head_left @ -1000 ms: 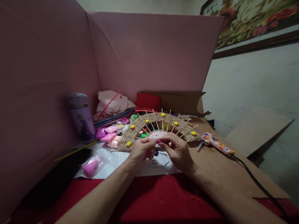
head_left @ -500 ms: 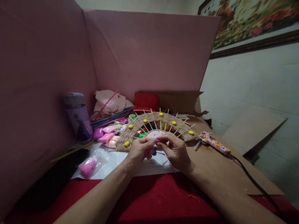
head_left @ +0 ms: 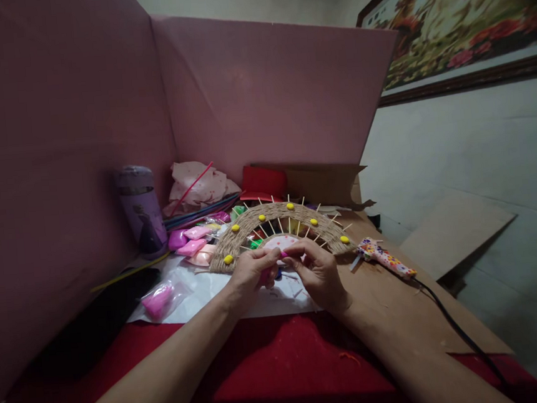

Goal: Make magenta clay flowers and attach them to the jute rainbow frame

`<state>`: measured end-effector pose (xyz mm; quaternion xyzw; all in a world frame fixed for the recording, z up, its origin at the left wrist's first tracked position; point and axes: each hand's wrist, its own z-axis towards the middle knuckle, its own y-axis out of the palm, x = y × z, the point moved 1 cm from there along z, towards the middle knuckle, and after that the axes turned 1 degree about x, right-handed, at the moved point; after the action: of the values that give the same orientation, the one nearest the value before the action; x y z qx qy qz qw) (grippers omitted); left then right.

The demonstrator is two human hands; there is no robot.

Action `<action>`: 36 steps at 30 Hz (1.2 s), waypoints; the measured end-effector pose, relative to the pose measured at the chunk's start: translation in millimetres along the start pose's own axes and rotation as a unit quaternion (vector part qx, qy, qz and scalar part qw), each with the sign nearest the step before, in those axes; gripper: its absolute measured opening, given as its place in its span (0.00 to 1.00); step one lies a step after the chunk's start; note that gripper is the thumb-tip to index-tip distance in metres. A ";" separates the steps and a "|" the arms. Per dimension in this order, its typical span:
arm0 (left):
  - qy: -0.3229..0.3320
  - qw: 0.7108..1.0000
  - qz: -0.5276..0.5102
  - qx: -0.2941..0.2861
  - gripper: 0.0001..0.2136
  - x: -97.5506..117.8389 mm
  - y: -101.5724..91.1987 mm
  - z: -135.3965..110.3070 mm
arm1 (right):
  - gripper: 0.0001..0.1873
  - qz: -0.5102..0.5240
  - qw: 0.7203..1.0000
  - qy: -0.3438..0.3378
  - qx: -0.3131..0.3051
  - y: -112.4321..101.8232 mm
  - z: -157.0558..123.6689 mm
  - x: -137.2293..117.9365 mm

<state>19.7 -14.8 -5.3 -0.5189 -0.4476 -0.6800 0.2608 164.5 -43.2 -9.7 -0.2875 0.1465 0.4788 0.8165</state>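
Rough twine (head_left: 275,211) covers an arch (head_left: 249,222) dotted with smooth yellow discs (head_left: 314,222), near a glossy plastic bag (head_left: 175,289), matt brown cardboard (head_left: 383,285) and red cloth (head_left: 264,365)

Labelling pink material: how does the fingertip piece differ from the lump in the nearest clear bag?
The fingertip piece is held by left hand and right hand; the bagged lump lies on white paper. The fingertip piece shows far smaller than the bagged lump. The fingertip piece is bare; the bagged lump is in clear plastic. Both are pink.
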 end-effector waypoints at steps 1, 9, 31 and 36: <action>-0.001 1.000 0.002 0.001 0.17 0.0 -0.1 -0.1 | 0.02 -0.003 1.000 0.004 -0.002 -0.1 0.0 0.0; 0.023 1.000 0.015 -0.002 0.17 -0.7 0.0 0.1 | 0.03 -0.006 1.000 0.009 0.000 0.5 0.5 -1.1; 0.017 0.999 0.026 0.007 0.17 -0.8 0.0 0.6 | 0.03 -0.020 1.000 0.005 -0.003 0.0 0.9 -1.1; 0.020 1.000 0.021 0.009 0.16 -1.2 -0.2 1.3 | 0.03 -0.022 1.000 0.003 -0.005 0.3 0.6 0.0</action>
<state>20.5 -13.7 -6.5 -0.5118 -0.4377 -0.6807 0.2884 164.3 -42.7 -9.3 -0.2959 0.1404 0.4602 0.8252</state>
